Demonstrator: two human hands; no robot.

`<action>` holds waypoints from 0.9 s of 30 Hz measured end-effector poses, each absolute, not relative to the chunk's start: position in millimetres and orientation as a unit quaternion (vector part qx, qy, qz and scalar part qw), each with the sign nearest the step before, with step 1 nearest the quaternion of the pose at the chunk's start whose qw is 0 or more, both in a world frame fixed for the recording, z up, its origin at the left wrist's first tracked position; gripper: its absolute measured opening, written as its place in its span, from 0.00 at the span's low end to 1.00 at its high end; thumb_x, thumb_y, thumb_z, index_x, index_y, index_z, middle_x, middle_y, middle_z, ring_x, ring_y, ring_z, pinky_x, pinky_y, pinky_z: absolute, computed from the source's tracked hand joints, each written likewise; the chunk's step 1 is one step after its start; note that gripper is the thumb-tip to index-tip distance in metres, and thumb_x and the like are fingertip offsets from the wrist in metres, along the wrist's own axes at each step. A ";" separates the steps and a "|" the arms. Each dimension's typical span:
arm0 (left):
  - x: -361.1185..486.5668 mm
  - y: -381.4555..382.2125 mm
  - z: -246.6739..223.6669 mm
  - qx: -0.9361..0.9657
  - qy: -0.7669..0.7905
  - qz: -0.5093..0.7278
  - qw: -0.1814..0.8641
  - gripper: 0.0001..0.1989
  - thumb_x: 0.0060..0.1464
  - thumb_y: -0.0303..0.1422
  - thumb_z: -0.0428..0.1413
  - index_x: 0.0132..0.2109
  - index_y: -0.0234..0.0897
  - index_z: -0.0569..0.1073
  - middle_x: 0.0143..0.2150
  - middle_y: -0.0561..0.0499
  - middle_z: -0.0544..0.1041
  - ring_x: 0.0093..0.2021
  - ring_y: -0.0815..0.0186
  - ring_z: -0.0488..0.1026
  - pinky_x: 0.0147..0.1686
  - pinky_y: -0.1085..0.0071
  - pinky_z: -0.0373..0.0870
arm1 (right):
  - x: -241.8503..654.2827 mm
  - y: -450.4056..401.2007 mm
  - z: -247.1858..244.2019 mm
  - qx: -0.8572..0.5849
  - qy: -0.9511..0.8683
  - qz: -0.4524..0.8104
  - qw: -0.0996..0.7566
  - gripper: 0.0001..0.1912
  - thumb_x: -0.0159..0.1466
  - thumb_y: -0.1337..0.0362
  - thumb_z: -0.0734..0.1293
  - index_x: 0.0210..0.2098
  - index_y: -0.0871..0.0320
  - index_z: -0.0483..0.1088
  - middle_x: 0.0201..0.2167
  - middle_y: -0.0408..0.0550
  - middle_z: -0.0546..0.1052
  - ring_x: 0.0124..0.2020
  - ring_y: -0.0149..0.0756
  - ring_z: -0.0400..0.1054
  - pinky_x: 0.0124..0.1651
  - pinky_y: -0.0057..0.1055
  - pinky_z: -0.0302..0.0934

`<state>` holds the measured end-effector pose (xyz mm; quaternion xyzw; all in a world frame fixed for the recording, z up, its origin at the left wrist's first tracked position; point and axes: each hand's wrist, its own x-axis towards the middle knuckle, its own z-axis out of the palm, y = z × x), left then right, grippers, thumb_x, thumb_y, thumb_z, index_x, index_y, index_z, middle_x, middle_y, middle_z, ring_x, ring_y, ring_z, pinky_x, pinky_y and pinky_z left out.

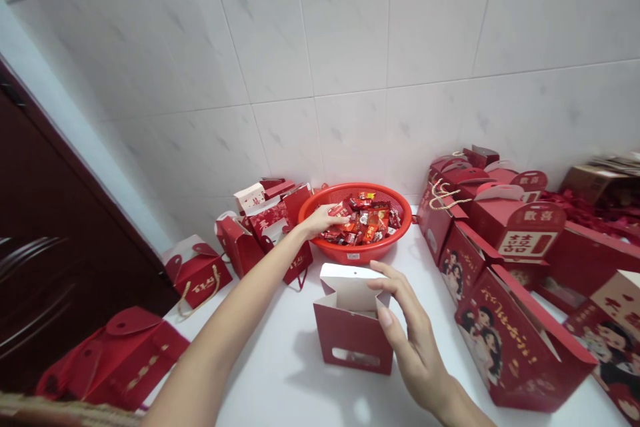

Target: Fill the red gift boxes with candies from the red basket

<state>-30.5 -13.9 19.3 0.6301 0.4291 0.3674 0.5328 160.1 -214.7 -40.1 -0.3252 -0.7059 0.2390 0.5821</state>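
likely light but creasable, the card box (350,330) before the basket (383,251) suits the right hand (420,347) lightly pinching its side, while the left hand (318,221) reaches inside the basket, grip unclear.

A pale tiled wall (350,33) is rising behind the white tabletop (280,367); a dark red door (60,213) is standing at the left; a red box with a cord handle (197,273) is sitting near it; at the right, a brown cardboard box (595,181) is resting beside crumpled red material (593,215).
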 end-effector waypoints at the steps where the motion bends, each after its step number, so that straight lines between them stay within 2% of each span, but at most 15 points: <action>1: -30.2 -14.7 20.0 0.628 0.428 0.365 0.538 0.22 0.37 0.35 0.73 0.39 0.32 0.75 0.34 0.50 0.80 0.33 0.65 0.78 0.34 0.71 0.77 | 160.1 -214.8 -39.6 -0.327 -0.706 0.239 0.581 0.12 0.72 0.60 0.56 0.52 0.52 0.65 0.62 0.52 0.65 0.64 0.42 0.60 0.61 0.37 0.60; 6: -29.1 -14.3 20.6 0.605 0.453 0.376 0.535 0.29 0.37 0.30 0.73 0.48 0.33 0.75 0.46 0.45 0.80 0.39 0.61 0.78 0.33 0.68 0.78 | 159.3 -215.7 -38.1 -0.336 -0.705 0.232 0.579 0.14 0.72 0.58 0.57 0.55 0.53 0.65 0.63 0.54 0.64 0.65 0.45 0.59 0.61 0.40 0.61; 8: -28.9 -13.2 20.0 0.593 0.454 0.397 0.533 0.30 0.38 0.28 0.72 0.50 0.33 0.74 0.47 0.44 0.79 0.41 0.61 0.77 0.35 0.68 0.78 | 159.5 -215.8 -38.8 -0.341 -0.706 0.227 0.578 0.16 0.72 0.58 0.58 0.56 0.53 0.64 0.64 0.54 0.63 0.66 0.46 0.58 0.62 0.41 0.61; 14: -28.1 -15.2 26.0 0.573 0.439 0.428 0.544 0.17 0.48 0.27 0.65 0.46 0.31 0.75 0.37 0.50 0.76 0.39 0.67 0.74 0.46 0.64 0.76 | 168.2 -208.8 -41.9 -0.367 -0.700 0.214 0.574 0.21 0.71 0.57 0.60 0.62 0.52 0.61 0.66 0.53 0.62 0.67 0.47 0.56 0.65 0.45 0.58; 18: -25.8 -26.8 39.6 0.568 0.415 0.436 0.561 0.07 0.49 0.26 0.62 0.38 0.32 0.74 0.33 0.52 0.74 0.38 0.67 0.74 0.46 0.64 0.75 | 175.6 -203.4 -39.4 -0.390 -0.665 0.209 0.602 0.29 0.69 0.58 0.63 0.67 0.53 0.56 0.65 0.54 0.64 0.64 0.48 0.60 0.63 0.46 0.61; 20: -25.1 -38.9 49.1 0.570 0.390 0.439 0.575 0.05 0.49 0.27 0.61 0.34 0.32 0.74 0.34 0.50 0.76 0.38 0.65 0.75 0.46 0.64 0.75 | 175.5 -204.3 -37.6 -0.383 -0.669 0.203 0.604 0.28 0.69 0.59 0.62 0.67 0.53 0.56 0.65 0.54 0.64 0.63 0.47 0.61 0.62 0.46 0.61; 22: -25.5 -55.2 59.3 0.577 0.374 0.443 0.576 0.06 0.48 0.29 0.62 0.34 0.32 0.75 0.36 0.49 0.77 0.39 0.64 0.76 0.46 0.65 0.75 | 173.2 -206.8 -36.1 -0.368 -0.685 0.184 0.601 0.26 0.70 0.61 0.61 0.66 0.52 0.57 0.65 0.54 0.63 0.65 0.48 0.59 0.64 0.48 0.59; 25: -28.4 -84.5 73.8 0.621 0.340 0.424 0.565 0.12 0.51 0.33 0.64 0.42 0.31 0.77 0.40 0.46 0.79 0.41 0.61 0.77 0.48 0.63 0.74 | 168.8 -210.3 -34.3 -0.353 -0.711 0.161 0.587 0.18 0.71 0.64 0.59 0.58 0.50 0.67 0.65 0.52 0.63 0.66 0.47 0.58 0.63 0.45 0.60; 27: -31.0 -104.4 81.2 0.665 0.301 0.407 0.549 0.15 0.54 0.36 0.62 0.47 0.31 0.78 0.42 0.44 0.80 0.43 0.60 0.77 0.49 0.62 0.73 | 166.9 -210.8 -33.4 -0.355 -0.715 0.178 0.576 0.15 0.71 0.63 0.59 0.55 0.51 0.70 0.63 0.52 0.65 0.64 0.45 0.61 0.61 0.42 0.62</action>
